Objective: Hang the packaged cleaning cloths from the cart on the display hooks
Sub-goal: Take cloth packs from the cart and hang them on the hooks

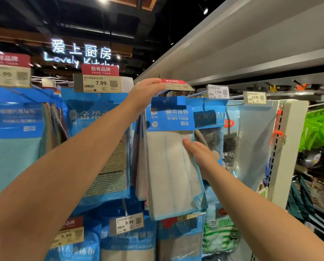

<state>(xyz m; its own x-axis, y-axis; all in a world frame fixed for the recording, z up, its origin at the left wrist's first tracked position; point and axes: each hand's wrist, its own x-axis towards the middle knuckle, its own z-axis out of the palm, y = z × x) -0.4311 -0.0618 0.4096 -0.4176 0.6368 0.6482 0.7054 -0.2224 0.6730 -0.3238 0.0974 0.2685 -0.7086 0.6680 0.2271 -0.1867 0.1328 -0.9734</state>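
Blue cloth pack (173, 157) | right hand (200, 155) flat | left hand (146, 95) lifts tag (176, 85)

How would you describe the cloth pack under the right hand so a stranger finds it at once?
Start at the white shelf along the top. Below its lifted price tag hangs the cloth pack. Unlike the scourer packs beside it, it shows pale grey cloth with thin blue lines.
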